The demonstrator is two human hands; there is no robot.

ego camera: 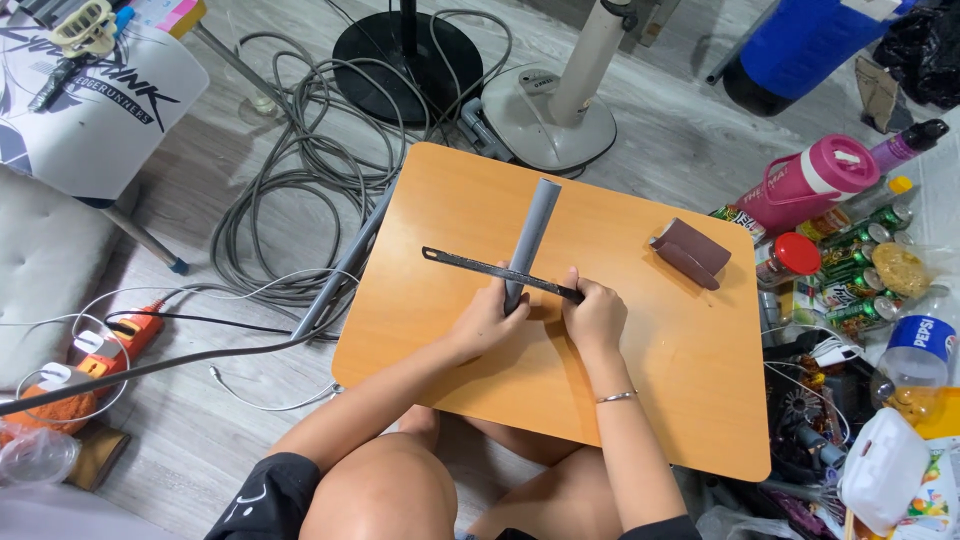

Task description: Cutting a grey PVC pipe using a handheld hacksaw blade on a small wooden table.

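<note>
A grey plastic pipe (532, 232) lies lengthwise on a small orange-brown wooden table (650, 380). My left hand (487, 318) grips the near end of the pipe and pins it to the tabletop. My right hand (594, 314) holds the handle end of a thin dark saw blade (478, 268), which lies across the pipe, its tip pointing left. A folded piece of dark red-brown sandpaper (690, 252) rests on the table to the right of the pipe, apart from both hands.
Tangled grey cables (290, 190) cover the floor left of the table. Two fan bases (545, 110) stand behind it. Bottles, cans and packets (850, 270) crowd the floor on the right. An orange power strip (120, 340) lies at the left.
</note>
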